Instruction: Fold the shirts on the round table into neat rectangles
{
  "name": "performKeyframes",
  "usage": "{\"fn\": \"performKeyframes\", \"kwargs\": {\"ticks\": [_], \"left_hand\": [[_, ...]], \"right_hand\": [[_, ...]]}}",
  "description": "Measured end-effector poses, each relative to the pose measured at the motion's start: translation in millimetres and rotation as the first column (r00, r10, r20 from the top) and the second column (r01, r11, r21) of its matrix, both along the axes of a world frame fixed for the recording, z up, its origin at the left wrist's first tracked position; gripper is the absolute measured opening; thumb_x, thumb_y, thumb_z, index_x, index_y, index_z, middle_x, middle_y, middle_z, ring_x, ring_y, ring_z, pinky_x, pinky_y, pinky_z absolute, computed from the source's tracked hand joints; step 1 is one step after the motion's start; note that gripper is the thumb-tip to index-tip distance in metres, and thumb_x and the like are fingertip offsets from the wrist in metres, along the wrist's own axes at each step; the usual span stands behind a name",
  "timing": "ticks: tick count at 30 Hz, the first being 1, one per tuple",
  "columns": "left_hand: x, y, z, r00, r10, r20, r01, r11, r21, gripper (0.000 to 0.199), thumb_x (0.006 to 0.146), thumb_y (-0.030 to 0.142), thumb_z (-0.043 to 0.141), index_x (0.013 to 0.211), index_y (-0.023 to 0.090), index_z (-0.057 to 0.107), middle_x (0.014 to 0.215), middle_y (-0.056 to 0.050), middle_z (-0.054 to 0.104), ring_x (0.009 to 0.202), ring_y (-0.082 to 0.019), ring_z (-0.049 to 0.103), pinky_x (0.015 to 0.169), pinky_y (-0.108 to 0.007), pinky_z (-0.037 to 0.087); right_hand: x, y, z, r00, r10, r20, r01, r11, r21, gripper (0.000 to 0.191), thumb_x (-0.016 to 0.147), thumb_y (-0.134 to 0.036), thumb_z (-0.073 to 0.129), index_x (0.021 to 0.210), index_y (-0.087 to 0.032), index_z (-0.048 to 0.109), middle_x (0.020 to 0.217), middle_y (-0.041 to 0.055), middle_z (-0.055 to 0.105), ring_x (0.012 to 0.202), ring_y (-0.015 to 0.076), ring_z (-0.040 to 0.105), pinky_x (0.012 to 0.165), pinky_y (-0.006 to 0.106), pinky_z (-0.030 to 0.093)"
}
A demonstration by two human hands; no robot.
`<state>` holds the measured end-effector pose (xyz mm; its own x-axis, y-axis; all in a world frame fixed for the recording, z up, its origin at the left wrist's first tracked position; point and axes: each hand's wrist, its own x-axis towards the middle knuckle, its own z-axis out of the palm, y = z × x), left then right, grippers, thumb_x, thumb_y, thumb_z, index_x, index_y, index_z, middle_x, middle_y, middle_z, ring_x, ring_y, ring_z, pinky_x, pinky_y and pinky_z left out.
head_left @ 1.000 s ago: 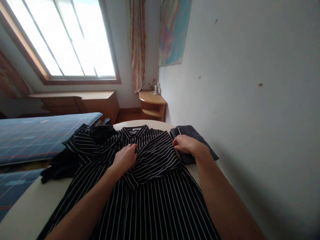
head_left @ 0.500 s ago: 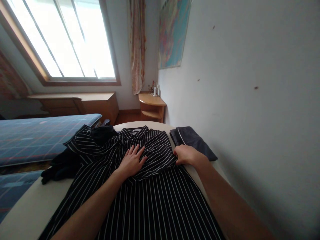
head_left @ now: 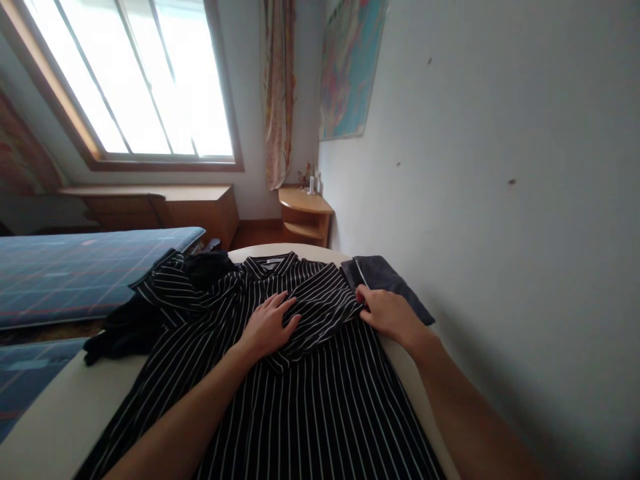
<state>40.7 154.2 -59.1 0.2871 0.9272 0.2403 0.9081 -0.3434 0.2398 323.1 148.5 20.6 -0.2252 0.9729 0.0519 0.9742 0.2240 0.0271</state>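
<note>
A black shirt with white stripes [head_left: 310, 400] lies spread on a pale table [head_left: 75, 413], its collar at the far end. Its right sleeve is folded inward across the body. My left hand [head_left: 270, 325] rests on the chest and folded sleeve, fingers outstretched and nothing in its grasp. At the shirt's right edge, my right hand [head_left: 386, 312] has its fingers closed in a pinch on the sleeve fold. Just beyond that hand lies a folded dark grey cloth [head_left: 395, 280], partly covered by it. The shirt's left sleeve sticks out over a black garment [head_left: 125, 333].
A blue plaid mattress [head_left: 100, 270] stands to the left of the table. The white wall [head_left: 500, 267] runs close along the right. Further back are a wooden desk [head_left: 200, 193], a corner shelf [head_left: 305, 200] and a window [head_left: 150, 80].
My right hand has shifted slightly right and away from me, drawing the sleeve fold outward so its lower edge slants. My left hand has slid a little to the right, still flat.
</note>
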Motion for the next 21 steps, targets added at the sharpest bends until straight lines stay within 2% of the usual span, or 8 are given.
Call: {"fn": "performKeyframes", "kwargs": {"ticks": [4, 8, 11, 15, 21], "left_hand": [[4, -7, -6.8, 0.997, -0.069, -0.046, 0.065, 0.995, -0.077, 0.061, 0.093, 0.054, 0.054, 0.149, 0.029, 0.048, 0.162, -0.007, 0.032, 0.150, -0.038, 0.023, 0.120, -0.055, 0.025], [9, -12, -8.9, 0.990, -0.130, -0.061, 0.123, 0.987, -0.101, 0.068, 0.094, 0.058, 0.051, 0.154, 0.032, 0.038, 0.166, -0.006, 0.019, 0.152, -0.040, 0.010, 0.121, -0.057, 0.017], [9, -12, -7.2, 0.988, -0.136, -0.072, 0.126, 0.984, -0.125, 0.070, 0.094, 0.059, 0.050, 0.156, 0.030, 0.035, 0.166, -0.008, 0.017, 0.152, -0.040, 0.009, 0.122, -0.055, 0.017], [3, -7, -7.2, 0.992, -0.104, -0.076, 0.091, 0.984, -0.155, 0.075, 0.093, 0.065, 0.049, 0.157, 0.030, 0.032, 0.166, -0.008, 0.017, 0.151, -0.041, 0.010, 0.121, -0.056, 0.018], [-11, 1, -8.6, 0.991, -0.084, -0.107, 0.067, 0.986, -0.151, 0.077, 0.093, 0.068, 0.045, 0.157, 0.027, 0.033, 0.166, -0.009, 0.017, 0.151, -0.040, 0.010, 0.121, -0.054, 0.018]], "right_hand": [[6, -1, -2.4, 0.994, 0.100, -0.047, -0.102, 0.994, -0.031, 0.042, 0.084, -0.012, 0.053, 0.122, -0.026, 0.067, 0.108, 0.0072, 0.069, 0.094, 0.0223, 0.069, 0.082, 0.031, 0.049], [8, -2, -5.1, 0.975, 0.207, -0.074, -0.214, 0.972, -0.099, 0.045, 0.081, -0.007, 0.053, 0.116, -0.025, 0.075, 0.117, 0.0090, 0.064, 0.105, 0.0209, 0.065, 0.096, 0.031, 0.047], [5, -4, -7.6, 0.970, 0.232, -0.077, -0.240, 0.964, -0.116, 0.038, 0.082, -0.013, 0.056, 0.113, -0.020, 0.077, 0.122, 0.0120, 0.063, 0.113, 0.0246, 0.060, 0.103, 0.035, 0.045], [-2, -3, -9.1, 0.973, 0.210, -0.092, -0.216, 0.974, -0.069, 0.032, 0.093, -0.028, 0.054, 0.112, -0.018, 0.077, 0.119, 0.0126, 0.068, 0.112, 0.0257, 0.062, 0.102, 0.037, 0.045], [-4, 1, -9.9, 0.978, 0.174, -0.116, -0.180, 0.983, -0.039, 0.034, 0.097, -0.028, 0.053, 0.128, -0.019, 0.067, 0.116, 0.0101, 0.073, 0.110, 0.0235, 0.067, 0.097, 0.033, 0.047]]}}
